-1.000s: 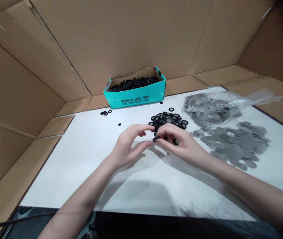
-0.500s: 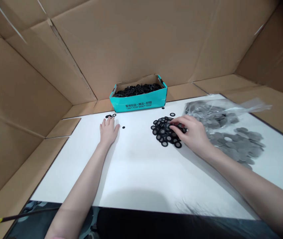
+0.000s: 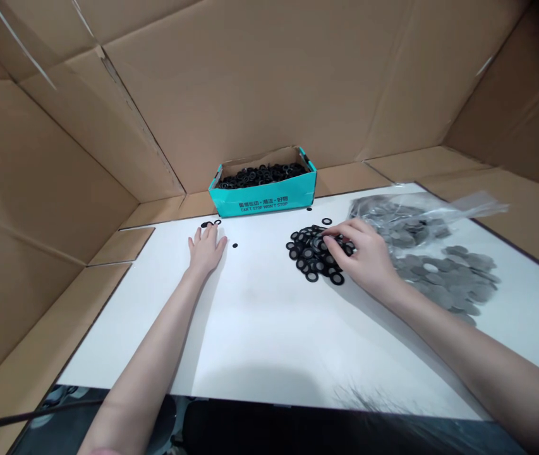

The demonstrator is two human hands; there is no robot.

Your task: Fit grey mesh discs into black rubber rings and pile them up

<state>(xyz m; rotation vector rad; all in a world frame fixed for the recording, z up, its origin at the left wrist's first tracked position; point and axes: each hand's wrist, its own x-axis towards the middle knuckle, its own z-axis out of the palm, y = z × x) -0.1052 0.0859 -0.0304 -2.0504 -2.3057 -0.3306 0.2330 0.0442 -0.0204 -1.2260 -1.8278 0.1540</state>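
My left hand (image 3: 205, 248) lies palm down with its fingers spread on the white tabletop (image 3: 245, 328). Its fingertips touch or nearly touch a few flat black rings (image 3: 206, 225). Over a pile of black rings with grey centres (image 3: 304, 254), my right hand (image 3: 364, 253) is bent, thumb and forefinger close together in a pinch at the pile's top. What sits between those fingertips is too small to make out. To the right of that hand lies a loose heap of thin grey discs (image 3: 459, 281), partly behind the wrist.
A turquoise cardboard box (image 3: 264, 201) full of black rings stands at the back. A clear plastic bag (image 3: 406, 218) of grey discs lies at the back right. One ring (image 3: 327, 221) and a small black disc (image 3: 235, 245) lie apart. Cardboard walls (image 3: 269, 82) enclose the table.
The whole view has shifted slightly, with the table and box a little lower in the picture. Both hands keep nearly the same places and poses.
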